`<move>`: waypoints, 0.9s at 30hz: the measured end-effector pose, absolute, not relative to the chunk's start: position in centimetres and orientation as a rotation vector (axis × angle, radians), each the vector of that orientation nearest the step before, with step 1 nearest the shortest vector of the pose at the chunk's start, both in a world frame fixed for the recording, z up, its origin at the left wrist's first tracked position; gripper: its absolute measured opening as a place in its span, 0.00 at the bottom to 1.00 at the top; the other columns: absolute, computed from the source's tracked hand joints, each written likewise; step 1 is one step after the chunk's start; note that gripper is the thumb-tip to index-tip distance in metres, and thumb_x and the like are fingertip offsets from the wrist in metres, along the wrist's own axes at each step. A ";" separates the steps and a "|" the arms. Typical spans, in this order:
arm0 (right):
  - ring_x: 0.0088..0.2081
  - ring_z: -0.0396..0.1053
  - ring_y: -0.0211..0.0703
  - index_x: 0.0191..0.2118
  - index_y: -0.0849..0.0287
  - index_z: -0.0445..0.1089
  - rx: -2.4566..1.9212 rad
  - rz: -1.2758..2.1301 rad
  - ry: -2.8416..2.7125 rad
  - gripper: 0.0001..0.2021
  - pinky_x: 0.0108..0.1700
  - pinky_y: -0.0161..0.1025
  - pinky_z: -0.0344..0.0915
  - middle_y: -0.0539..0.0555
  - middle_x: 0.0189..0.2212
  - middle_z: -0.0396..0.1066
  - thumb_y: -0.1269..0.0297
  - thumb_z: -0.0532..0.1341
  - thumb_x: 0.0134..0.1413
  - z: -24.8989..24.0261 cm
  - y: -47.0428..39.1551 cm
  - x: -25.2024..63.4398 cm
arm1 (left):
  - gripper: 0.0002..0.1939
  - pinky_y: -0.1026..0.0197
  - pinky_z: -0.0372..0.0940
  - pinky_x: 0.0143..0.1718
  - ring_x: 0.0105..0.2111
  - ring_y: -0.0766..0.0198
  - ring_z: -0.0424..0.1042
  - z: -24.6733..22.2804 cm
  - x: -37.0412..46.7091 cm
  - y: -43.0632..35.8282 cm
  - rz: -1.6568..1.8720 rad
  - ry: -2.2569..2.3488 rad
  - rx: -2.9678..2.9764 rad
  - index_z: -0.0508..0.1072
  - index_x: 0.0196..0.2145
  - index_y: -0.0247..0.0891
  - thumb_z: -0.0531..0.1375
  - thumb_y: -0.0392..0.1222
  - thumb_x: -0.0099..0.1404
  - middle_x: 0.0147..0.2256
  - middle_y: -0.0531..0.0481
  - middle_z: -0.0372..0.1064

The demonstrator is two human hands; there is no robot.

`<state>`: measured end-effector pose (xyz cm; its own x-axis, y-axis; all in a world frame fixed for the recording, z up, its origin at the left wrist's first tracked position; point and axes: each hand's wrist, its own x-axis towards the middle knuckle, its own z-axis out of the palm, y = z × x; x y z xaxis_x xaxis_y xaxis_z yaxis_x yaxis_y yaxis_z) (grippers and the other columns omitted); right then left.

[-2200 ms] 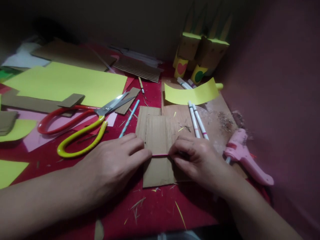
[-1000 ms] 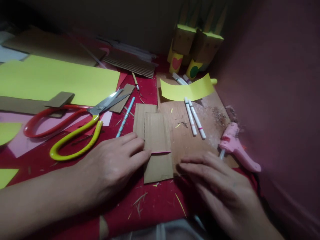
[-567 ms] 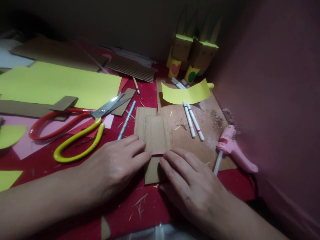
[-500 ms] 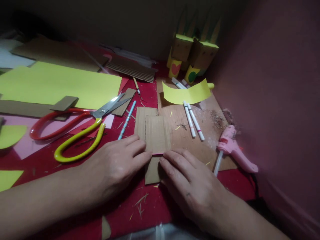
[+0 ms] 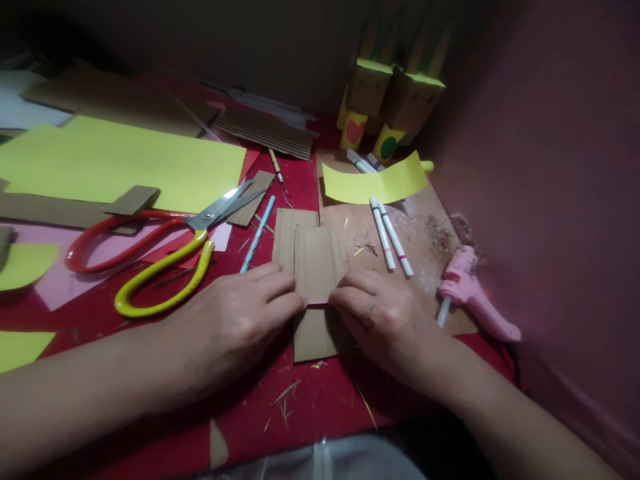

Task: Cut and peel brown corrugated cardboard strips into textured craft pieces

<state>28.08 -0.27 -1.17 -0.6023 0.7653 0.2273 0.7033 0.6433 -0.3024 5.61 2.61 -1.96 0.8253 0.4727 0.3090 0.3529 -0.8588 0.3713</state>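
Observation:
My left hand (image 5: pixel 255 303) is closed, its fingertips pinching the left end of a thin pink strip (image 5: pixel 317 305). At the strip's right end, my right hand (image 5: pixel 383 307) is closed in a pinch too. The strip lies across the lower edge of an upright cardboard rectangle (image 5: pixel 316 260). Behind that rectangle, a second cardboard piece (image 5: pixel 284 233) shows at the upper left. Below the strip lies another flat cardboard piece (image 5: pixel 315 337), partly in the shadow of my right hand.
Large scissors (image 5: pixel 200 223) with red and yellow handles lie left, near yellow paper (image 5: pixel 150 160). A pink glue gun (image 5: pixel 463 283) and white markers (image 5: pixel 390 237) are on the right. Box figures (image 5: pixel 373 87) stand at the back, beside a wall.
My right hand has drawn its fingers into a pinch and turned slightly, showing more of the lower cardboard piece. My left hand stays beside the strip. The whole view has shifted slightly.

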 end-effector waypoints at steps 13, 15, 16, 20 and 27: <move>0.30 0.66 0.39 0.35 0.64 0.75 -1.225 0.313 -2.541 0.10 0.29 0.36 0.57 0.55 0.29 0.71 0.75 0.55 0.61 -0.9 0.0 28.2 | 0.13 0.62 0.59 0.26 0.27 0.64 0.63 -1.3 6.6 2.6 0.534 0.772 2.661 0.69 0.30 0.35 0.49 0.32 0.70 0.29 0.48 0.64; 0.29 0.66 0.39 0.35 0.64 0.75 -1.213 0.308 -2.540 0.10 0.29 0.36 0.57 0.55 0.29 0.71 0.75 0.56 0.61 -1.0 0.0 28.2 | 0.13 0.62 0.56 0.23 0.24 0.64 0.60 -1.8 7.1 2.5 0.534 0.774 2.743 0.68 0.28 0.35 0.49 0.32 0.70 0.27 0.49 0.62; 0.29 0.66 0.39 0.35 0.64 0.75 -1.212 0.301 -2.538 0.10 0.29 0.36 0.57 0.55 0.29 0.71 0.75 0.56 0.61 -1.0 0.0 28.2 | 0.13 0.62 0.55 0.23 0.23 0.64 0.59 -2.0 7.3 2.5 0.535 0.774 2.785 0.67 0.28 0.36 0.49 0.32 0.69 0.26 0.50 0.61; 0.28 0.65 0.39 0.33 0.64 0.74 -1.206 0.274 -2.538 0.09 0.28 0.36 0.55 0.54 0.27 0.70 0.78 0.57 0.58 -1.0 0.0 28.2 | 0.13 0.60 0.49 0.21 0.21 0.64 0.54 -1.7 8.0 2.4 0.506 0.775 2.886 0.64 0.26 0.38 0.48 0.30 0.66 0.24 0.52 0.58; 0.25 0.60 0.37 0.28 0.63 0.70 -1.148 0.140 -2.535 0.10 0.26 0.36 0.52 0.52 0.25 0.66 0.80 0.56 0.55 -1.4 0.1 28.2 | 0.10 0.59 0.47 0.19 0.18 0.65 0.54 -0.6 8.6 2.3 0.239 0.788 2.864 0.64 0.26 0.38 0.48 0.28 0.62 0.24 0.52 0.59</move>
<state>28.18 0.09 -1.43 -0.6084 0.7438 0.2766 0.7088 0.6661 -0.2322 8.60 2.27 -0.64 0.8483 0.5178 0.1107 0.4921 -0.8481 0.1964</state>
